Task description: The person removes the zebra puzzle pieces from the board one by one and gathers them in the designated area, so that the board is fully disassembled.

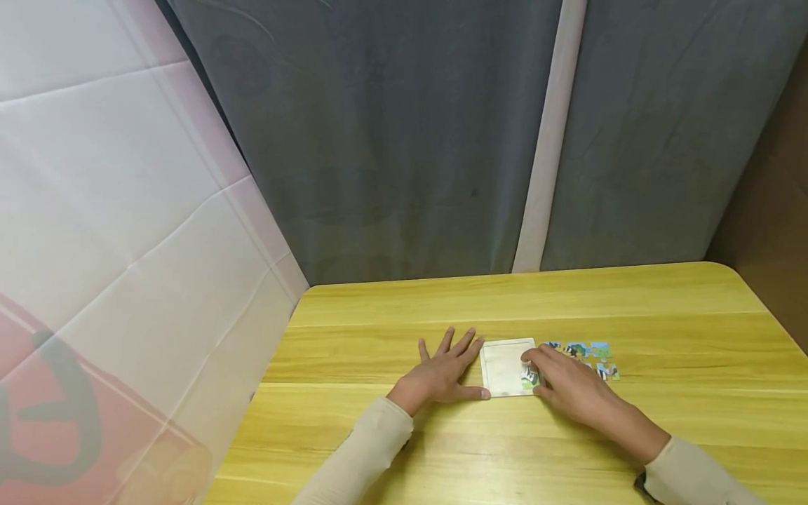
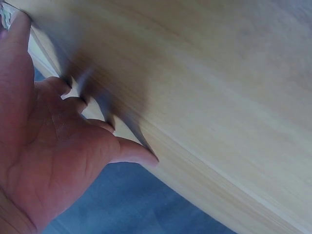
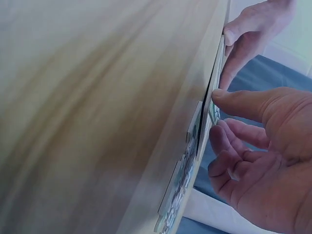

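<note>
A pale square puzzle tray point(image 1: 501, 366) with a raised rim lies on the table. My left hand point(image 1: 442, 375) rests at its left side, fingers spread, with the thumb and index fingertip at the tray's edge. At the tray's right side my right hand point(image 1: 576, 387) holds a small picture puzzle piece point(image 1: 529, 379), printed in green, black and white. In the right wrist view, thumb and fingers pinch that piece point(image 3: 214, 111) over the tray's edge. Whether it lies flat in the tray cannot be told. The left palm point(image 2: 58, 141) shows in the left wrist view.
Several loose puzzle pieces point(image 1: 600, 349) lie just right of the tray, partly behind the right hand. The yellow wood-grain table point(image 1: 391, 301) ends at a grey curtain point(image 1: 391, 175) at the back. A white printed sheet point(image 1: 145, 231) hangs on the left.
</note>
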Action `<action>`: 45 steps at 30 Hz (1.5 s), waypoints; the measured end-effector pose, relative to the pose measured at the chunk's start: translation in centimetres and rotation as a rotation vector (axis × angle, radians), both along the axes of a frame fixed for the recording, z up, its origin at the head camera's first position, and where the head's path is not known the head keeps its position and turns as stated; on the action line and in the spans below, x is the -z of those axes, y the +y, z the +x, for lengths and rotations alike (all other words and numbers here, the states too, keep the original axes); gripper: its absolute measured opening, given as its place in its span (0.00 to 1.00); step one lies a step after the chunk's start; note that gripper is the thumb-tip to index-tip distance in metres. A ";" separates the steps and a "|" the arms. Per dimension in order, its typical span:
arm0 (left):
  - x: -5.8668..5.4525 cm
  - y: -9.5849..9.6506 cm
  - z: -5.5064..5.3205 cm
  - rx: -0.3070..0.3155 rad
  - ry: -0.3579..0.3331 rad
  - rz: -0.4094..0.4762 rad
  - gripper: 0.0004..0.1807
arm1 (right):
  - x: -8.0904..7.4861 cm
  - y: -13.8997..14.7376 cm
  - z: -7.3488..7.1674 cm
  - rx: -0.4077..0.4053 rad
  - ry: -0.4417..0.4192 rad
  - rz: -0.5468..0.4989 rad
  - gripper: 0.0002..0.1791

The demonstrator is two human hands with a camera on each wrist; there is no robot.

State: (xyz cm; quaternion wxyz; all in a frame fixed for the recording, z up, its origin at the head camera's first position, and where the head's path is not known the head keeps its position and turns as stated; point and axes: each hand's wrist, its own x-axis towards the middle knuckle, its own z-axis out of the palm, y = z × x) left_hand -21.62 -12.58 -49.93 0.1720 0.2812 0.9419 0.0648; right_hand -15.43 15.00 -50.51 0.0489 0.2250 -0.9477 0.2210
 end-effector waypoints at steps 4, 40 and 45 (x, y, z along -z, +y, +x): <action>0.1 0.0 0.0 0.003 0.007 0.000 0.57 | 0.0 0.0 -0.1 0.013 -0.020 -0.008 0.23; 0.1 -0.1 0.0 0.008 -0.010 0.005 0.57 | 0.2 5.5 -0.1 -0.113 -0.145 -0.205 0.21; 0.0 -0.3 0.0 0.002 -0.022 0.008 0.57 | 0.3 7.5 0.4 -0.143 -0.142 -0.201 0.21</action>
